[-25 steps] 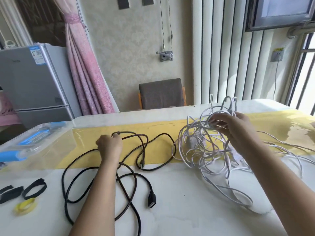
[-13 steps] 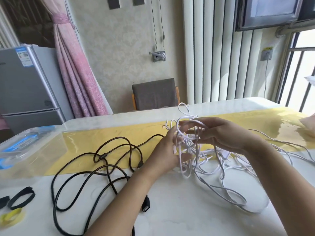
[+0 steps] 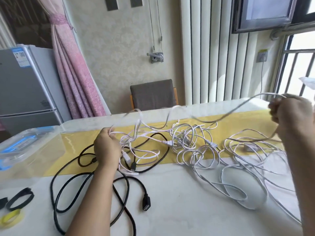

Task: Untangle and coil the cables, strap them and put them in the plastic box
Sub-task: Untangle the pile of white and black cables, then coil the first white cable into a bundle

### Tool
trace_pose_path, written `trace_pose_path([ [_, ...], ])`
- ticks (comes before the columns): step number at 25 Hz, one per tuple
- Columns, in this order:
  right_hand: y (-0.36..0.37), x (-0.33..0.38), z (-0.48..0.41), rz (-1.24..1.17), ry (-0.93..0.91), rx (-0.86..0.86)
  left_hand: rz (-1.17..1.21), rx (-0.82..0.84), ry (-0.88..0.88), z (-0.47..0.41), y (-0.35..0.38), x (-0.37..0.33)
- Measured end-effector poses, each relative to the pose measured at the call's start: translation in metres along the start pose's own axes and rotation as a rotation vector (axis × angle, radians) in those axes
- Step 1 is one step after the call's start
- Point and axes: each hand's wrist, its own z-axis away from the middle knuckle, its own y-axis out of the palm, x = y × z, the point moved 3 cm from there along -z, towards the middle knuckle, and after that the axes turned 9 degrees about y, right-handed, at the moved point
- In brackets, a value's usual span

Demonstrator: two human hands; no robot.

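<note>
The left hand has a tight grip. Its fingers curl round a few loops of the white cable, low over the tabletop. The right hand is up high at the far right. Its grip is closed round one strand of the same cable. That strand hangs in the air between the two hands and looks a bit blurry. The rest of the white cable lies in a messy pile on the tabletop, between the hands and under the right one. The black cable lies loose under the left arm. The plastic box sits at the far left, well apart from both hands.
</note>
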Motion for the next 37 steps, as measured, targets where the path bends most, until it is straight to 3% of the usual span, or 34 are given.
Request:
trace_pose_path([
  [2, -0.015, -0.016, -0.024, 0.435, -0.062, -0.054, -0.102, 0.033, 0.029, 0.002, 0.003, -0.002],
  [5, 0.006, -0.044, -0.027, 1.229, -0.078, 0.040, -0.091, 0.117, 0.305, 0.015, 0.020, -0.025],
  [7, 0.028, -0.055, -0.010, 1.387, -0.140, 0.173, -0.043, 0.221, 0.429, 0.026, 0.028, -0.038],
  [11, 0.061, -0.081, 0.008, 1.256, -0.213, 0.462, 0.029, 0.448, 0.333, 0.038, 0.029, -0.050],
  [13, 0.069, -0.101, 0.011, 1.328, -0.226, 0.544, 0.083, 0.453, 0.443, 0.047, 0.035, -0.065],
  [16, 0.069, -0.106, 0.010, 1.305, -0.235, 0.523, -0.018, 0.592, 0.599, 0.067, 0.063, -0.073],
  [20, 0.065, -0.099, 0.011, 1.146, -0.180, 0.525, -0.002, 0.840, 0.510, 0.068, 0.083, -0.051],
  [22, 0.065, -0.102, 0.010, 1.151, -0.172, 0.557, -0.012, 0.828, 0.476, 0.062, 0.085, -0.044],
  [24, 0.066, -0.097, 0.004, 1.133, -0.233, 0.479, -0.024, 0.797, 0.450, 0.061, 0.084, -0.044],
  [26, 0.066, -0.076, 0.007, 0.903, -0.330, 0.363, 0.013, 0.691, 0.445, 0.064, 0.083, -0.049],
  [27, 0.066, -0.061, 0.012, 0.644, -0.299, 0.439, 0.048, 0.596, 0.461, 0.065, 0.080, -0.053],
  [29, 0.069, -0.032, 0.036, 0.100, -0.102, 0.912, 0.182, 0.416, 0.519, 0.068, 0.073, -0.067],
  [30, 0.069, -0.020, 0.051, -0.050, -0.016, 1.155, 0.246, 0.361, 0.557, 0.068, 0.069, -0.076],
  [31, 0.067, -0.013, 0.063, -0.090, 0.018, 1.329, 0.290, 0.336, 0.609, 0.069, 0.066, -0.084],
  [33, 0.061, -0.008, 0.073, -0.065, 0.010, 1.475, 0.316, 0.330, 0.711, 0.073, 0.061, -0.097],
  [35, 0.053, -0.006, 0.065, -0.089, 0.004, 1.424, 0.484, 0.424, 0.610, 0.075, 0.060, -0.102],
  [37, 0.045, -0.004, 0.050, -0.086, 0.021, 1.247, 0.992, 0.613, 0.158, 0.070, 0.058, -0.101],
])
